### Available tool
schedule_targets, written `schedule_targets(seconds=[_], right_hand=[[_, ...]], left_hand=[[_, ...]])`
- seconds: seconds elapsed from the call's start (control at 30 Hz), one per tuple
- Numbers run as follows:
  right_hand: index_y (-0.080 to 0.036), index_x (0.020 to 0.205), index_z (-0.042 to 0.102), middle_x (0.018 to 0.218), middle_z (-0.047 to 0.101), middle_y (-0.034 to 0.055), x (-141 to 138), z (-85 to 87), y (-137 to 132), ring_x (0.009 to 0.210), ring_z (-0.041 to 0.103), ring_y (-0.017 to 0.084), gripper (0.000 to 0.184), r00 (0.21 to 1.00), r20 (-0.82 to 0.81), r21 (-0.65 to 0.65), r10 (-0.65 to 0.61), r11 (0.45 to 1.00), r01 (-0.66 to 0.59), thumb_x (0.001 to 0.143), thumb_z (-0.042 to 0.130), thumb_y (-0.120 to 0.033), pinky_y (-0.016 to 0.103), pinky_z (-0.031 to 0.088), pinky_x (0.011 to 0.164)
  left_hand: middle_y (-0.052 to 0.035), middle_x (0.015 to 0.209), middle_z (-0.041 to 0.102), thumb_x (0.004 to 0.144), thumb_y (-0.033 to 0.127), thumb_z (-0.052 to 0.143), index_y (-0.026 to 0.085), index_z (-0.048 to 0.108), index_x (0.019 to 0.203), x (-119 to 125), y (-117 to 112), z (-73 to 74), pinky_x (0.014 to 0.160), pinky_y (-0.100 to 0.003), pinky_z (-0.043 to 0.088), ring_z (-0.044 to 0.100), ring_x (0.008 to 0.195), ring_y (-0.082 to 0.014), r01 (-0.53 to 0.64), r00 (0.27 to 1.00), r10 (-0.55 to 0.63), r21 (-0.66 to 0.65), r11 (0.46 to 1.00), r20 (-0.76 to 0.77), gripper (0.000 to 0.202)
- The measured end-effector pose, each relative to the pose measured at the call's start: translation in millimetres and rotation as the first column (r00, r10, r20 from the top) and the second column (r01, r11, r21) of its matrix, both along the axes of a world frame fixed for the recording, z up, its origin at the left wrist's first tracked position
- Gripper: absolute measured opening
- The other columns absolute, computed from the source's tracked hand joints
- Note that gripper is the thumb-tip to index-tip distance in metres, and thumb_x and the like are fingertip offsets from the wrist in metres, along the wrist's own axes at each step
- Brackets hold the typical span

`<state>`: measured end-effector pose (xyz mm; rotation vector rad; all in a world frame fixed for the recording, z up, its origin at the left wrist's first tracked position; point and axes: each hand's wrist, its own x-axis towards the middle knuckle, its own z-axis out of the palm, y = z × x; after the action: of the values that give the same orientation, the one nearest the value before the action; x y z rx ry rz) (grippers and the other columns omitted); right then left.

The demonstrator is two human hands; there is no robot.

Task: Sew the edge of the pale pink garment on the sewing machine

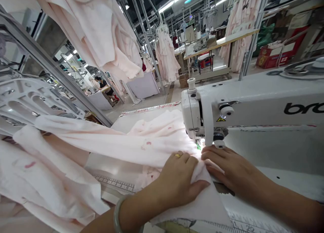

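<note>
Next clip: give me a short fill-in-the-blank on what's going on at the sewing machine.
1. The left hand, resting on the pink fabric, wears a ____ ring.
2. The bracelet sits on the ____ wrist.
3. The right hand lies flat in front of the ____ sewing machine.
Missing words: gold; left; white.

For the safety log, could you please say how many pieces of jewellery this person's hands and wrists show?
2: a gold ring on a finger of the left hand, and a pale green bangle on that wrist. Others may be hidden.
</note>
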<state>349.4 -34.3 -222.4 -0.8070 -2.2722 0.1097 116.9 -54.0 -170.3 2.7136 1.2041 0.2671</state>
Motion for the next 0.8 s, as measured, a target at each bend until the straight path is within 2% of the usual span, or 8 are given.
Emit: schedule_targets(seconds=[0.07,0.13,0.33,0.43,0.53,0.63,0.7,0.8], right_hand=[[-0.022,0.103,0.065,0.102,0.073,0.0064,0,0.1,1,0.091,0.071,0.026,0.021,1.0,0.016,-0.007,-0.006,1.0,0.006,0.112,0.046,-0.02,0.042,0.056,0.081],[-0.023,0.101,0.063,0.101,0.071,0.0054,0,-0.9,2,0.091,0.069,0.025,0.019,0.999,0.035,-0.005,0.01,1.0,-0.01,0.111,0.048,-0.018,0.041,0.055,0.082],[-0.021,0.104,0.065,0.1,0.07,0.0075,-1,-14.4,5,0.091,0.064,0.027,0.028,0.994,0.086,0.082,0.069,0.994,-0.076,0.106,0.041,-0.006,0.044,0.049,0.088],[-0.019,0.1,0.068,0.098,0.071,0.0102,2,-16.1,7,0.095,0.063,0.029,0.036,0.988,0.114,0.152,0.103,0.981,-0.12,0.106,0.036,-0.004,0.051,0.045,0.1],[-0.019,0.1,0.07,0.096,0.07,0.0072,8,-7.6,7,0.091,0.062,0.026,0.032,0.979,0.146,0.136,0.144,0.977,-0.165,0.111,0.041,-0.009,0.047,0.046,0.097],[-0.023,0.103,0.073,0.096,0.068,0.0035,14,4.7,4,0.09,0.062,0.022,0.029,0.968,0.162,0.001,0.19,0.981,-0.192,0.112,0.048,-0.013,0.04,0.046,0.087],[-0.026,0.104,0.075,0.094,0.067,0.0027,17,10.4,0,0.091,0.062,0.023,0.029,0.962,0.156,-0.123,0.223,0.971,-0.205,0.112,0.049,-0.015,0.04,0.046,0.089],[-0.027,0.106,0.077,0.094,0.067,0.004,18,13.5,-4,0.093,0.062,0.024,0.03,0.958,0.138,-0.235,0.253,0.948,-0.217,0.112,0.048,-0.02,0.043,0.045,0.09]], left_hand=[[-0.0096,0.106,0.072,0.104,0.029,0.06,0.02,0.062,0.099,-4,0,-5.6,0.094,-0.042,0.053,0.065,0.101,-0.0285,-0.037,0.998,0.039,-0.05,0.998,0.043,0.011],[-0.006,0.093,0.068,0.105,0.02,0.051,0.022,0.052,0.084,-8,7,-6.6,0.085,-0.036,0.049,0.062,0.092,-0.0246,-0.068,0.989,0.084,-0.126,0.99,0.12,0.021],[0.0028,0.071,0.046,0.108,0.032,0.045,0.024,0.034,0.073,-7,27,5.8,0.067,-0.03,0.034,0.045,0.07,-0.0164,-0.114,0.871,0.293,-0.419,0.901,0.395,0.038],[0.0017,0.074,0.049,0.111,0.036,0.041,0.024,0.037,0.075,3,24,2.9,0.07,-0.031,0.037,0.048,0.074,-0.0173,-0.106,0.844,0.262,-0.334,0.937,0.468,0.038],[-0.0018,0.083,0.059,0.109,0.034,0.045,0.024,0.047,0.083,9,17,-11.4,0.078,-0.033,0.044,0.055,0.082,-0.0207,-0.067,0.895,0.138,-0.179,0.982,0.424,0.029],[-0.0061,0.097,0.067,0.101,0.035,0.064,0.023,0.056,0.097,8,13,-29.3,0.087,-0.038,0.052,0.061,0.095,-0.0251,-0.044,0.922,0.064,-0.06,0.997,0.382,0.016],[-0.007,0.101,0.068,0.093,0.032,0.074,0.022,0.057,0.102,5,14,-38.2,0.088,-0.039,0.055,0.063,0.098,-0.0263,-0.047,0.925,0.052,-0.023,0.999,0.377,0.022],[-0.0068,0.103,0.067,0.087,0.016,0.072,0.022,0.058,0.106,1,17,-45.9,0.089,-0.04,0.057,0.063,0.099,-0.0259,-0.038,0.926,0.018,0.046,0.998,0.378,0.024]])
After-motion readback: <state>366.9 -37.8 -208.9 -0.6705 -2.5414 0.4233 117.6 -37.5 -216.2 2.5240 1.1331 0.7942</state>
